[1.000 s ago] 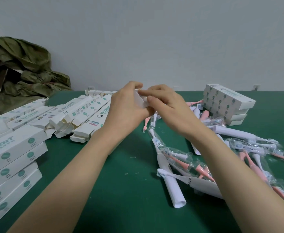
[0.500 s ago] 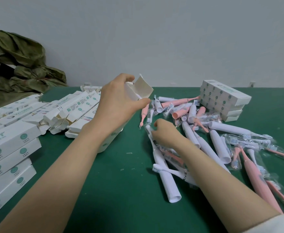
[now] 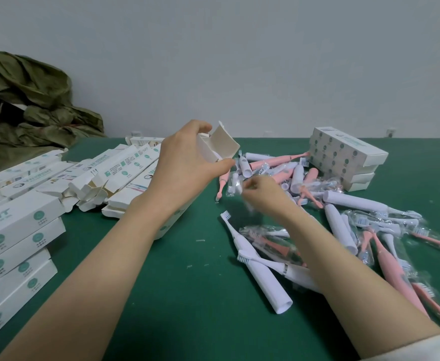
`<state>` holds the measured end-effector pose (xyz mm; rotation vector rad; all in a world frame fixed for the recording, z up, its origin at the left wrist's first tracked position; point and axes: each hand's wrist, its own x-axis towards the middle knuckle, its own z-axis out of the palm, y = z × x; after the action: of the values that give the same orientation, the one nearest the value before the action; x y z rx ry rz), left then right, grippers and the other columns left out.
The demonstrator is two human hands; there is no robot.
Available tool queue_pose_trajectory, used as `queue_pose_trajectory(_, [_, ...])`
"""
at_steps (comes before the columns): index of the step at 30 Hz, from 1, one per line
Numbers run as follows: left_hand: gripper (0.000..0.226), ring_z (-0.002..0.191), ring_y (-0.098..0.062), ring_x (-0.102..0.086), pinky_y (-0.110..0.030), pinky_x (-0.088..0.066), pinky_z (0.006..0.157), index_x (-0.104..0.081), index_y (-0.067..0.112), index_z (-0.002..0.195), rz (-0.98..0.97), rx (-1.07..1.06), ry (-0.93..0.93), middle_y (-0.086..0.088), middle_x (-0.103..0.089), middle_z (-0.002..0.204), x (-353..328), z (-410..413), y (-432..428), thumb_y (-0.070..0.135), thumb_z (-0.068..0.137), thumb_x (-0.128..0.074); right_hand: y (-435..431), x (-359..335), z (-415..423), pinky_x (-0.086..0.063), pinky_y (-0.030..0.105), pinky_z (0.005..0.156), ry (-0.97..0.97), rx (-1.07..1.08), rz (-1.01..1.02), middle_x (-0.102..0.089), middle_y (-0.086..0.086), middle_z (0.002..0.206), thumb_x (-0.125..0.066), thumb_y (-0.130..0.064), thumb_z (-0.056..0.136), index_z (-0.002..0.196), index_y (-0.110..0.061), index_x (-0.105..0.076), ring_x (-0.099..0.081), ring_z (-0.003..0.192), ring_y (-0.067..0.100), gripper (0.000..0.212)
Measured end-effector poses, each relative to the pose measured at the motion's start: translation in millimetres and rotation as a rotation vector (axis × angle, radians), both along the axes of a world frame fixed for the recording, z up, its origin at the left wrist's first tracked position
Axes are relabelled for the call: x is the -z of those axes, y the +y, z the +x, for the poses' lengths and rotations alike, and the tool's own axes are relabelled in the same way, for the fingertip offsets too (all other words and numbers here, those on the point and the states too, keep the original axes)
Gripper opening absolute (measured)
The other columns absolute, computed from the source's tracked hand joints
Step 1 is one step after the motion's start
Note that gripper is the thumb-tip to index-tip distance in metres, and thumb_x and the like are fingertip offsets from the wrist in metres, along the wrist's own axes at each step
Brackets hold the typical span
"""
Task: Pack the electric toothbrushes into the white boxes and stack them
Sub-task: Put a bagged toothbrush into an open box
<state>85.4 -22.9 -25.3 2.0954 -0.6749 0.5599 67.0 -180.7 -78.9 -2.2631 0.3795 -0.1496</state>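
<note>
My left hand (image 3: 185, 162) grips a long white box (image 3: 172, 222) held tilted above the green table, its top flap (image 3: 221, 147) standing open. Just to the right and lower, my right hand (image 3: 263, 194) pinches a small clear plastic packet (image 3: 237, 183), blurred, close under the box's open mouth. White and pink electric toothbrushes (image 3: 291, 175), many in clear wrap, lie in a loose pile to the right. One white toothbrush (image 3: 255, 261) lies nearest, partly under my right forearm.
Closed white boxes are stacked at the left edge (image 3: 13, 246) and at the back right (image 3: 343, 157). Several unfilled boxes with open flaps (image 3: 96, 178) lie behind my left arm. A crumpled olive cloth (image 3: 31, 100) fills the back left corner, against a grey wall.
My right hand left the box flap, dropped to the toothbrush pile and now lifts a clear packet toward the box. My left hand keeps the box, whose flap has swung open.
</note>
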Motion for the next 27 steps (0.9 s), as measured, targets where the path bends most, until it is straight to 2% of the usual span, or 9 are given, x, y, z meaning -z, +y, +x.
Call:
queue_pose_trajectory(4, [0.063,0.097,-0.005,-0.047,-0.004,-0.028,0.070,-0.056,0.019,0.123,0.000,0.008,-0.001,0.008,-0.059,0.118,0.3,0.3,-1.1,0.035,0.066,-0.079,-16.7,-57.2,-23.1,-0.048,0.015,0.049,-0.312,-0.060,0.986,-0.040,0.008,0.084,-0.042,0.001,0.093,0.104,-0.003,-0.058,-0.052,0.052,0.008,0.020])
queue_pose_trajectory(6, [0.063,0.096,-0.005,-0.047,-0.002,-0.029,0.069,-0.056,0.019,0.122,0.004,0.008,-0.012,0.008,-0.059,0.117,0.5,0.6,-1.7,0.036,0.066,-0.079,-20.0,-75.6,-34.6,-0.048,0.017,0.048,-0.390,-0.179,1.182,-0.040,0.007,0.083,-0.043,-0.002,0.092,0.108,-0.004,-0.062,-0.049,0.056,0.009,0.025])
queue_pose_trajectory(8, [0.063,0.090,-0.004,-0.048,0.005,-0.028,0.066,-0.057,0.019,0.121,0.010,0.006,-0.014,0.009,-0.060,0.111,0.5,0.7,-2.5,0.037,0.065,-0.079,-12.9,-85.1,-44.6,-0.043,0.014,0.046,-0.349,-0.332,1.066,-0.047,0.004,0.078,-0.043,-0.001,0.091,0.108,-0.006,-0.063,-0.047,0.056,0.009,0.026])
queue_pose_trajectory(11, [0.063,0.078,-0.002,-0.050,0.004,-0.031,0.062,-0.057,0.020,0.118,0.017,0.007,0.010,0.011,-0.057,0.096,-0.4,0.9,-2.7,0.036,0.062,-0.080,4.7,-89.2,-56.1,-0.042,0.014,0.049,-0.269,-0.453,0.714,-0.062,0.003,0.074,-0.052,0.004,0.089,0.104,-0.006,-0.064,-0.048,0.057,0.010,0.022])
queue_pose_trajectory(14, [0.060,0.081,-0.005,-0.051,0.004,-0.033,0.063,-0.057,0.021,0.117,0.010,-0.008,0.018,0.013,-0.057,0.094,-1.3,0.8,-1.3,0.033,0.063,-0.080,12.4,-86.2,-54.7,-0.043,0.015,0.050,-0.353,-0.261,0.400,-0.065,0.006,0.077,-0.064,-0.003,0.085,0.099,-0.008,-0.064,-0.053,0.050,0.008,0.014])
queue_pose_trajectory(17, [0.058,0.089,-0.004,-0.048,0.004,-0.030,0.067,-0.057,0.021,0.117,0.028,0.003,0.005,0.013,-0.057,0.102,-1.5,-2.0,-2.1,0.035,0.064,-0.079,9.8,-84.2,-49.9,-0.047,0.015,0.055,-0.516,-0.065,0.299,-0.064,0.004,0.080,-0.068,-0.007,0.085,0.089,-0.011,-0.061,-0.059,0.056,0.008,0.009])
queue_pose_trajectory(21, [0.061,0.102,-0.009,-0.051,-0.007,-0.027,0.071,-0.057,0.018,0.121,0.099,0.038,-0.014,0.009,-0.060,0.116,0.3,-6.0,-7.6,0.034,0.066,-0.079,6.6,-84.5,-48.7,-0.048,0.012,0.064,-0.587,-0.072,-0.078,-0.063,-0.003,0.078,-0.069,-0.006,0.082,0.084,-0.015,-0.060,-0.060,0.065,0.007,0.013])
queue_pose_trajectory(24, [0.057,0.084,0.002,-0.047,-0.003,-0.031,0.066,-0.059,0.022,0.116,0.138,0.073,-0.004,0.016,-0.057,0.096,2.1,-9.7,-10.5,0.035,0.064,-0.080,11.0,-85.8,-51.6,-0.040,0.003,0.063,-0.563,-0.195,-0.284,-0.061,-0.010,0.074,-0.071,-0.004,0.079,0.084,-0.014,-0.064,-0.056,0.062,-0.002,0.014])
queue_pose_trajectory(27, [0.044,0.073,0.014,-0.050,0.000,-0.033,0.058,-0.060,0.025,0.101,0.141,0.104,0.023,0.021,-0.054,0.075,1.8,-10.3,-10.8,0.029,0.063,-0.081,20.6,-82.2,-50.5,-0.038,0.008,0.060,-0.584,-0.240,-0.284,-0.061,-0.010,0.072,-0.072,-0.014,0.081,0.088,-0.012,-0.070,-0.052,0.062,0.000,0.008])
